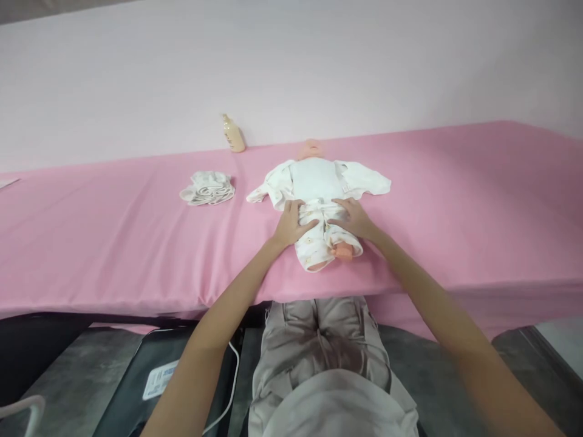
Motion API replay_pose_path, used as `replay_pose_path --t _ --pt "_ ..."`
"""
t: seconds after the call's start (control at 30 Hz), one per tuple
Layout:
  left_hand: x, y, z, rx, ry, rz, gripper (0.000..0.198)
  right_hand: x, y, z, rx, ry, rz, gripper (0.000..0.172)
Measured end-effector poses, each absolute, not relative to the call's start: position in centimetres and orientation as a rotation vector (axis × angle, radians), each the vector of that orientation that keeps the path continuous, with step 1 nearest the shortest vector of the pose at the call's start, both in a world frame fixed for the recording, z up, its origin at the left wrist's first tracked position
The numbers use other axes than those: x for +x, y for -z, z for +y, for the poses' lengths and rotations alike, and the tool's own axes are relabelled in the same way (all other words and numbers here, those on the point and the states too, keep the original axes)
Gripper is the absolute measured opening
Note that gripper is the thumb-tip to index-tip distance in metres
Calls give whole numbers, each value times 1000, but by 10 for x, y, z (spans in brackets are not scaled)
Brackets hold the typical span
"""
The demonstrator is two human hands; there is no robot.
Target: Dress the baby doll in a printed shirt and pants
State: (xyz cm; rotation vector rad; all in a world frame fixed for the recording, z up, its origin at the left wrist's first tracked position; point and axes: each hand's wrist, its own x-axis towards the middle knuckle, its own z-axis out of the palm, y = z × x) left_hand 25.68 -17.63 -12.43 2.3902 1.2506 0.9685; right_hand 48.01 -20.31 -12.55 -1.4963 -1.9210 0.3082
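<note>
A baby doll (313, 149) lies on its back on the pink sheet, head toward the wall and legs toward me. It wears a white long-sleeved top (316, 176) with both sleeves spread wide. White printed baby pants (314, 252) cover its legs, and one foot (342, 250) shows at a leg opening. My left hand (290, 226) grips the pants at the left side of the waist, thumb across the front. On the opposite side my right hand (355, 218) holds the waist in the same way. Some fingertips are hidden by the cloth.
A folded pale cloth (208, 188) lies left of the doll. Behind it, a pump bottle (234, 133) stands against the white wall. The pink sheet (113, 243) drapes over the table's front edge. Below at left are a black case (168, 358) and a white cable (234, 382).
</note>
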Motion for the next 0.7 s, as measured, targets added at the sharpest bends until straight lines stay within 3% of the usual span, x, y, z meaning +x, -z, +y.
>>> replay_pose_path --t 0.2,0.3,0.4,0.57,0.63,0.7 --pt "272 116 -189 2398 -759 1393 22 462 115 -212 -1576 -190 -1912 18" --pt "274 107 -200 2473 -607 1486 22 459 111 -219 -1659 -101 -1896 13" --pt "266 98 -219 2484 -627 1354 32 465 107 -232 -1615 -257 -1868 29" --pt "249 98 -264 2340 -641 1154 91 476 109 -271 -1399 -551 -2058 85" --pt "248 102 -275 2326 -684 1204 100 472 113 -284 -1419 -447 -2118 102" --pt "251 104 -280 2322 -721 1266 96 465 117 -291 -1498 -312 -2087 106"
